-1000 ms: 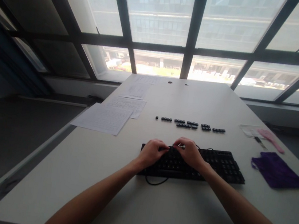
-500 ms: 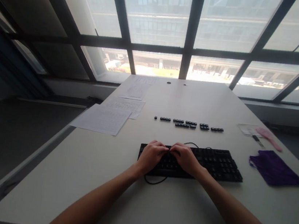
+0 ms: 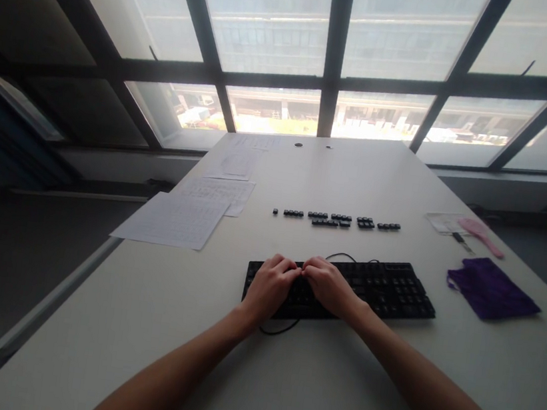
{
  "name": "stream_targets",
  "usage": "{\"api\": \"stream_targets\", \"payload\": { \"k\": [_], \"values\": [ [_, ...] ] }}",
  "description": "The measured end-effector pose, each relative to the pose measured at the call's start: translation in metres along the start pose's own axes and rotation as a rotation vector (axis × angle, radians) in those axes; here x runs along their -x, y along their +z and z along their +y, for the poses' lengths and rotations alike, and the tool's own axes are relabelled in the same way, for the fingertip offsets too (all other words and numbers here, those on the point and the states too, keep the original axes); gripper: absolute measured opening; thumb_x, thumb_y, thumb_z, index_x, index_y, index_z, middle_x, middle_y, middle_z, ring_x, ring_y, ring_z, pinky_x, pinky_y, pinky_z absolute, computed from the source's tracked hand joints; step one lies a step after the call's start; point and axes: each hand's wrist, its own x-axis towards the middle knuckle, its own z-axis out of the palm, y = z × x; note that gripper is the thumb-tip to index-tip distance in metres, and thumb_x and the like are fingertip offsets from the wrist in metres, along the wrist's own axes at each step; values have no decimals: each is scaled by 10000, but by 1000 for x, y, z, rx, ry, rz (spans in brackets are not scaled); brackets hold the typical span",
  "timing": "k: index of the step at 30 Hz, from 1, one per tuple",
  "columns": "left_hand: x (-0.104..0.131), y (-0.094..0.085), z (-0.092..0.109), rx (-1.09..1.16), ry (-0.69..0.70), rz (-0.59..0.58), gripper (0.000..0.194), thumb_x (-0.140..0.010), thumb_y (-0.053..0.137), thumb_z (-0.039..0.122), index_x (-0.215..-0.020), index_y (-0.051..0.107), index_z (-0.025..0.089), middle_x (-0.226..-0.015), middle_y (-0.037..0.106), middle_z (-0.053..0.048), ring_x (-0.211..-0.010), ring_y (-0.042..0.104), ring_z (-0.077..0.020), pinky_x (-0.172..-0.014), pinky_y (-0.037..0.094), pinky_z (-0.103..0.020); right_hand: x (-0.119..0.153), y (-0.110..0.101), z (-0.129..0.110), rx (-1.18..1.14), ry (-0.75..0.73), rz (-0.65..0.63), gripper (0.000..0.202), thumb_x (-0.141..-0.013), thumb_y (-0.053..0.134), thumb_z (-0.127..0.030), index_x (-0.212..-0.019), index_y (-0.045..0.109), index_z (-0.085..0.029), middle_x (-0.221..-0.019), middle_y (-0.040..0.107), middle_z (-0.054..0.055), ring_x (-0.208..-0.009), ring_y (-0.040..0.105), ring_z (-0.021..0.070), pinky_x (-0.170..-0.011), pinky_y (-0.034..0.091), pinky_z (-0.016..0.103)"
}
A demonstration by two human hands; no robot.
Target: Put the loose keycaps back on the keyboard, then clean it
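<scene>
The left hand [image 3: 269, 284] and right hand [image 3: 327, 285] meet, fingers bent, over the keyboard [image 3: 377, 287] on the counter [image 3: 371, 184]; whether they grip anything, I cannot tell. Detached keycaps [image 3: 324, 223] lie in rows beyond; number-pad keys [image 3: 410, 297] remain seated.

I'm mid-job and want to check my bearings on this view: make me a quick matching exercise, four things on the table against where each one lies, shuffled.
Things:
1. Black keyboard
2. Small black keycaps
3. Purple cloth bag
4. Paper sheets

Places:
A. In short rows beyond the keyboard, toward the windows
B. Along the left side of the white table
C. Beneath the left hand and the right hand
D. To the right of the keyboard

Right pairs: 1-C, 2-A, 3-D, 4-B
</scene>
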Motion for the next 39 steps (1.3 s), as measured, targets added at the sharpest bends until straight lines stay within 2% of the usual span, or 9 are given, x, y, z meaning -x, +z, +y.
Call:
{"api": "stream_targets", "payload": {
  "k": [8, 15, 21, 28, 34, 37, 39],
  "values": [
    [0, 1, 0, 16, 15, 30, 214, -949, 590, 139, -1077, 737, 228, -1042, 703, -68, -1003, 552, -245, -909, 520, -412, 3, 3, -3, -28, 35, 47, 263, -936, 502, -14, -877, 694, -184, -977, 689, 80, -947, 622, 207, -871, 534, 345],
    [-1, 2, 0, 28, 7, 10, 214, -970, 563, 165, -1069, 743, 222, -1055, 699, -66, -1006, 543, -247, -918, 515, -404, 6, 2, -2, -49, 60, 54, 227, -947, 527, -70, -897, 712, -190, -995, 713, 78, -960, 637, 211, -891, 529, 350],
    [5, 0, 0, 105, -10, 8, 278, -985, 537, 211, -1201, 708, 251, -1135, 677, -74, -1084, 549, -249, -973, 496, -411, 9, -3, -6, -13, 73, 60, 198, -919, 570, -90, -954, 732, -198, -1018, 738, 64, -979, 640, 225, -935, 517, 386],
    [9, -2, 2, 78, -17, -37, 276, -972, 542, 226, -1193, 708, 232, -1199, 640, -94, -1155, 537, -278, -999, 475, -448, 9, -5, -10, 93, 105, 47, 154, -890, 597, -99, -852, 711, -196, -1093, 688, 90, -1055, 592, 247, -942, 516, 396],
    [11, 1, 4, 87, -43, -21, 275, -969, 557, 229, -1199, 707, 236, -1169, 658, -90, -1133, 559, -274, -986, 475, -453, 11, -4, -11, 64, 118, 44, 144, -877, 610, -92, -870, 708, -197, -1051, 690, 80, -1038, 584, 240, -942, 501, 385],
    [7, -1, 0, 163, -80, 16, 262, -965, 573, 230, -1187, 712, 234, -1150, 682, -71, -1095, 587, -247, -979, 488, -419, 8, -8, -3, 12, 132, 61, 165, -886, 603, -91, -908, 714, -211, -1005, 712, 57, -1002, 603, 224, -914, 497, 355],
    [-5, -4, -7, 203, -114, 56, 255, -959, 591, 232, -1180, 718, 229, -1132, 703, -60, -1071, 603, -234, -983, 494, -401, 0, -14, 11, 5, 192, 112, 171, -895, 597, -100, -935, 718, -214, -964, 724, 48, -950, 622, 213, -883, 494, 338]
  ]
}}
